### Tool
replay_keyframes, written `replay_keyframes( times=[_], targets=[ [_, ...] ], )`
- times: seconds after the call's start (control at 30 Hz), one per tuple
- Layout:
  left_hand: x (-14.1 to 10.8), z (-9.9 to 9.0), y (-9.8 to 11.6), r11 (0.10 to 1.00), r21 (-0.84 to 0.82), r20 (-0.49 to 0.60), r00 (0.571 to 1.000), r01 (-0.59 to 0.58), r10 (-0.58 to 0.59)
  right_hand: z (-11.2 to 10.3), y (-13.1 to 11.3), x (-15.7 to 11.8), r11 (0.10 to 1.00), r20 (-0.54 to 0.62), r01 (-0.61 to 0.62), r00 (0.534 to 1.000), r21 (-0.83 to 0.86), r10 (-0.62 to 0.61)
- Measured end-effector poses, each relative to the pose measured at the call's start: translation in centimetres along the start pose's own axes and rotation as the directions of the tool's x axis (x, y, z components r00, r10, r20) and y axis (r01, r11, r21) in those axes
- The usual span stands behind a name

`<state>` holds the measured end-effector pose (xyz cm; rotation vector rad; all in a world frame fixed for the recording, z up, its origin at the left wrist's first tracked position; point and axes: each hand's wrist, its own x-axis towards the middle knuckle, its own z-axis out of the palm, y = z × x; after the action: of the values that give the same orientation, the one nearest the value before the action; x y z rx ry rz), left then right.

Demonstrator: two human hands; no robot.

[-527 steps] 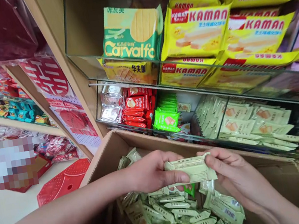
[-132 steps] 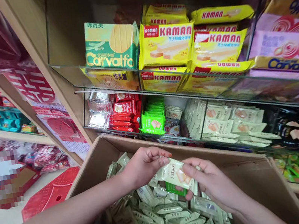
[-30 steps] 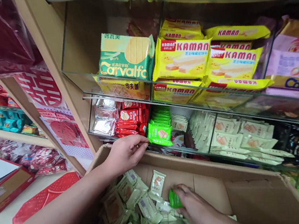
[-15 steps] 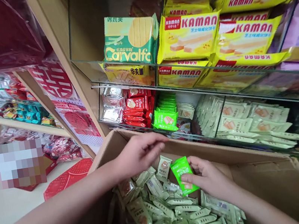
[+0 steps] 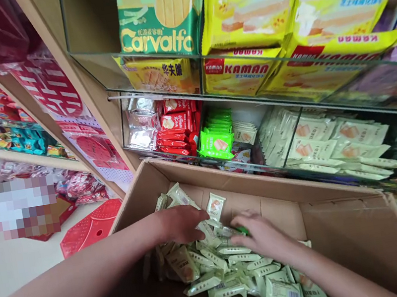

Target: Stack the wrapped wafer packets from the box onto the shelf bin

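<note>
Green packet [image 5: 243, 231] at our right hand [image 5: 260, 233], mostly hidden

We set 12 o'clock towards the top of the view. Only a scrap of the green packet shows, inside the box [image 5: 354, 224], at 9 o'clock from the middle of our right hand and close in by its fingers. The right is the nearer hand; from our left hand [image 5: 182, 223] the scrap lies at about 3 o'clock. Its long axis is hidden. Our right hand is blurred, thumb and fingers a little apart about the green, and we cannot tell whether it grips. Our left hand is over the pale packets [image 5: 244, 258], fingers loosely bent; we cannot tell whether it holds one.

Between our hands, slightly towards 12, a tilted packet [image 5: 216, 207] has its long axis running from 1 to 7 o'clock.

The box holds the pale packets in a loose heap, lying many ways. From its middle, the lower shelf [image 5: 249, 113] has silver packets [image 5: 144, 139] and red packets [image 5: 180, 131] near 11, green packets [image 5: 216, 141] just clockwise, and pale stacks [image 5: 311, 146] between 1 and 2. The upper shelf [image 5: 91, 70] holds a Carvalfo pack [image 5: 157, 19] at 11 and Kaman packs [image 5: 254, 4] from 12 to 1.
</note>
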<state>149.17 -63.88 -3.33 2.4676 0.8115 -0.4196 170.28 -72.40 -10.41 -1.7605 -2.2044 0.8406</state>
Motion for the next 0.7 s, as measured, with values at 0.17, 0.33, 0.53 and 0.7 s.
replay_keyframes(
  times=[0.17, 0.33, 0.53, 0.7],
  targets=[
    [-0.5, -0.2, 0.4, 0.991, -0.121, 0.033, 0.998, -0.053, 0.057, 1.7, -1.6, -0.6, 0.993, 0.178, 0.106, 0.977, 0.054, -0.114],
    [-0.6, 0.1, 0.2, 0.983, -0.171, 0.027, 0.997, -0.062, 0.068, 1.3, -0.6, -0.1, 0.995, 0.102, 0.057, 0.993, 0.088, -0.066],
    [-0.5, 0.4, 1.6, 0.933, -0.354, -0.082, 0.996, -0.062, 0.035, -1.9, -3.6, -0.5, 0.957, -0.07, 0.037, 0.997, 0.288, -0.017],
    [0.1, 1.3, 3.3, 0.597, -0.795, -0.089, 0.995, -0.101, 0.05, -2.1, -4.9, -0.9, 0.781, -0.227, 0.017, 0.961, 0.624, 0.16]
  ],
)
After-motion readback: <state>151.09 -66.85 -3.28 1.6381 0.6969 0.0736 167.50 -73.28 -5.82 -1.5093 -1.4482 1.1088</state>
